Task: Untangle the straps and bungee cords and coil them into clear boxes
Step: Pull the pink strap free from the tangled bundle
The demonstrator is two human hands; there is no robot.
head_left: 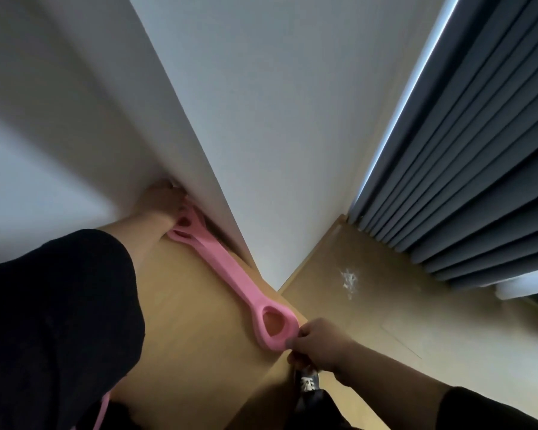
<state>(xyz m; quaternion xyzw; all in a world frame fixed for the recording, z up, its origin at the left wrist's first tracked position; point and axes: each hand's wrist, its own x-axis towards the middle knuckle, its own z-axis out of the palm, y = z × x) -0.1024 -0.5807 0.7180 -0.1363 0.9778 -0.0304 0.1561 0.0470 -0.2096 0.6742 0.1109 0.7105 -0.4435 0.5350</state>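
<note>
Between the hands, a pink strap (230, 268) lies stretched along the table (180, 321); the left hand (163, 198) grips its far end, the right hand (319, 341) pinches its near loop.

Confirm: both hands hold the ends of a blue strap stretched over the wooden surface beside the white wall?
Not quite: the head view shows the strap is pink, not blue. The left hand and right hand do hold its ends over the wooden surface beside the white wall.

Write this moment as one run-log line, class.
left hand: grips far end of pink strap | right hand: pinches near loop | strap: stretched over wooden surface | boxes: not visible
</note>
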